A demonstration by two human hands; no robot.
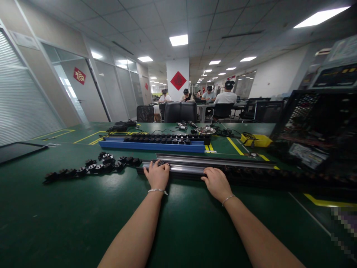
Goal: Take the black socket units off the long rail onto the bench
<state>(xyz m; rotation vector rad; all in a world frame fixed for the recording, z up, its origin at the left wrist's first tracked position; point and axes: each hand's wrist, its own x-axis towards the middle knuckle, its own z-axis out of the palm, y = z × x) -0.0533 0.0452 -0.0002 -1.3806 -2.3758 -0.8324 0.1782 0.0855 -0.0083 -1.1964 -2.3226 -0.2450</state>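
A long black rail (185,169) with a shiny silver channel lies crosswise in front of me. My left hand (156,178) is closed over the rail near its left end; a small dark part (163,163) shows by its fingertips, partly hidden. Farther right, my right hand (216,182) curls its fingers over the same rail, beside a row of black parts (251,174) sitting along it. Loose black parts (95,168) lie in a chain left of the rail. Just behind it is a second black rail (217,160) with a bare silver channel.
Beyond the rails stands a blue rail (150,145) with black parts. A metal bowl (205,130), a yellow tray (258,140) and cables are farther back. An open dark equipment case (315,126) rises at right; a black frame (19,150) lies at left. People sit in the background.
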